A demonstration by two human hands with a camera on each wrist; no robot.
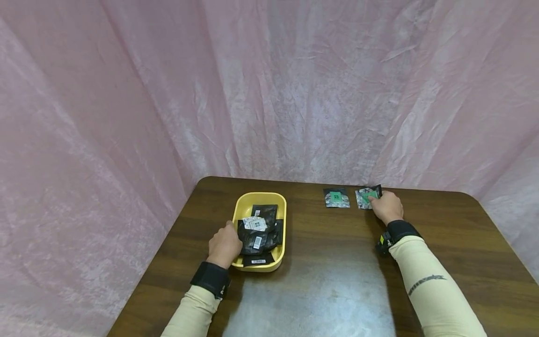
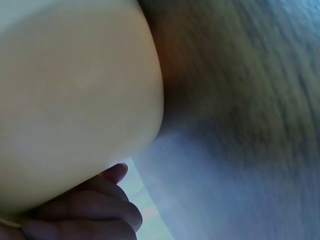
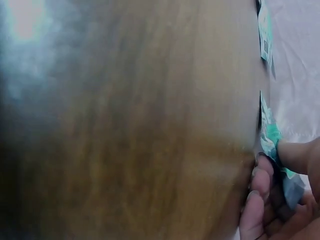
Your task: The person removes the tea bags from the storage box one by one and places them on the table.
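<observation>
With 12 o'clock pointing away from us across the brown desk (image 1: 320,290), we see the green-labelled packet (image 1: 363,200) near the far edge, toward 1 o'clock. Our right hand (image 1: 388,207) comes to it from its 4 o'clock side, nearly closed, pinching the packet's near corner with the thumb on its printed face and the fingers behind; the right wrist view shows this at its 4 o'clock. Just beside the held packet, at its 9 o'clock, we see a second packet (image 1: 336,198) lying flat and untouched, also with a green label.

At 8 o'clock from both packets, and well apart from them, sits the yellow basket (image 1: 262,268). Our left hand (image 1: 225,245) grips its wall at the basket's 8 o'clock, fingers curled; the left wrist view shows them bent against the pale side, though we cannot tell just where the thumb rests. Inside the basket we see overlapping black packets (image 1: 266,213) with white labels, and a whitish piece (image 1: 254,223) on top. At 12 o'clock, behind the desk, hangs a pink curtain (image 1: 311,93).
</observation>
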